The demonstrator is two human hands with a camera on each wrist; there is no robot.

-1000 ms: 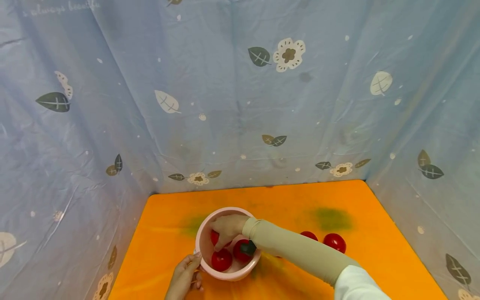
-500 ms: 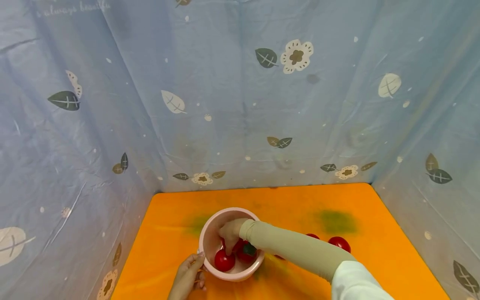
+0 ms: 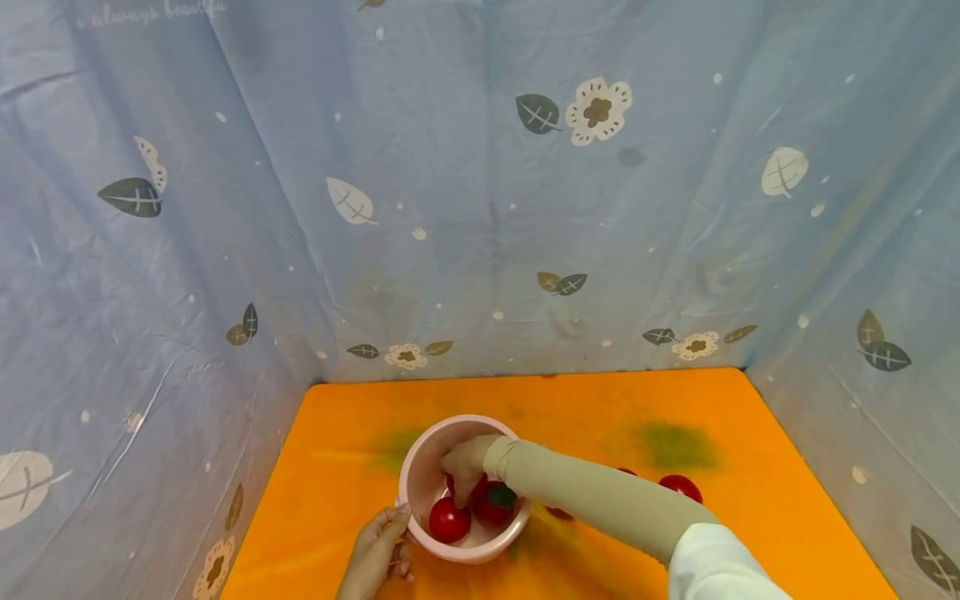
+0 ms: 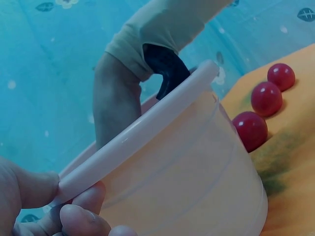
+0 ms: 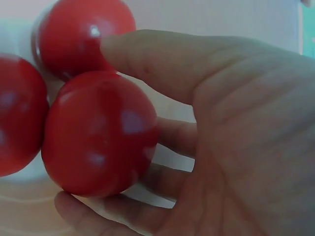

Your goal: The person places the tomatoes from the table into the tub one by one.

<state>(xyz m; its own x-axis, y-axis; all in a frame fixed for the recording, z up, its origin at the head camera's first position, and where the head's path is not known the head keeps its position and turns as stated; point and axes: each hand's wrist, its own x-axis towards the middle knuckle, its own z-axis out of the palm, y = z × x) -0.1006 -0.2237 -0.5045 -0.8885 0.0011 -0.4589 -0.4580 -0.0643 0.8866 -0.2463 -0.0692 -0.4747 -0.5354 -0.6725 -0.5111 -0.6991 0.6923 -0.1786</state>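
A round pink bucket (image 3: 481,553) holds 3 red tomatoes. In the head view my left hand (image 3: 377,548) pinches the rim at the near left; in the left wrist view the thumb lies above the rim and the fingers below. My right hand (image 3: 467,467) reaches down inside. The right wrist view shows its fingers curled round the middle tomato (image 5: 101,135), while the thumb tip lies against the upper tomato (image 5: 81,37). Another tomato (image 5: 17,115) touches the middle one on the left. From above, the right hand partly covers the middle tomato.
The bucket stands on an orange table mat (image 3: 360,417). To its right, 3 more tomatoes lie in a row, the nearest tomato (image 4: 250,131) close to the bucket wall. The right sleeve (image 3: 592,492) hides part of that row from above. A patterned blue curtain (image 3: 450,250) surrounds the table.
In the bucket, my right hand and the middle tomato have moved slightly toward the other tomatoes. The head view has shifted slightly. My left hand stays on the rim.
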